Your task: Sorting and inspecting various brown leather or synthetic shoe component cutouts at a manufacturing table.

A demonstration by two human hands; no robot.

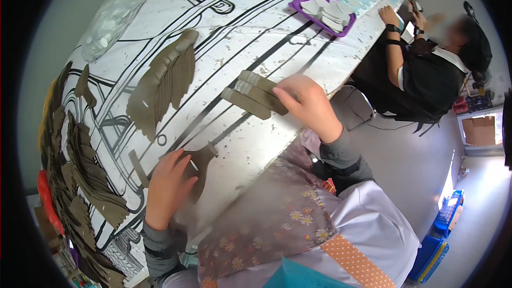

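Observation:
On the table in front of me lie several flat olive-brown strips (246, 101), stacked side by side with paler grey ends. My right hand (309, 104) is curled, its fingertips closed on the right end of these strips. My left hand (169, 186) is spread over the near edge of the table, fingers apart, beside a curved olive-brown piece (202, 162) that it partly covers. Just left of that hand is a narrow olive-brown strip (139, 168). Farther up, a fanned stack of larger olive-brown pieces with jagged edges (165, 82) lies on the table.
Long overlapping piles of olive-brown pieces (90, 165) line the left table edge. A clear plastic bag (114, 29) lies at the far left. White pieces fill a purple tray (349, 28) at the back. A person in black (432, 82) sits to the right. Blue crates (426, 258) stand on the floor.

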